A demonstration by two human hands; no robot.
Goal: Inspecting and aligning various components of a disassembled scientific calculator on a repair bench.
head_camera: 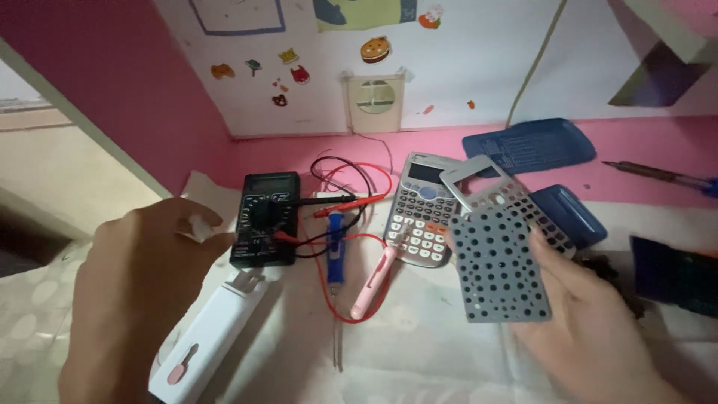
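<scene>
Holding a grey rubber keypad sheet [497,268] with a calculator faceplate [508,198], the right hand [591,322] steadies; the left hand [142,284] pinches a small white wad [200,227], apparently mid-cleaning, needing a gentle wipe.

the right hand [598,329] runs off the bottom edge, and its palm hides behind the grey perforated sheet [497,265] and the pale calculator faceplate [508,198] it holds. the left hand [134,292] is blurred; a small white scrap [200,227] at its fingertips is too unclear to identify. the white case [206,340] is cut by the bottom edge. the soldering iron [658,176] and a dark object [677,277] leave the right edge. multimeter [265,218] markings are unreadable.
</scene>
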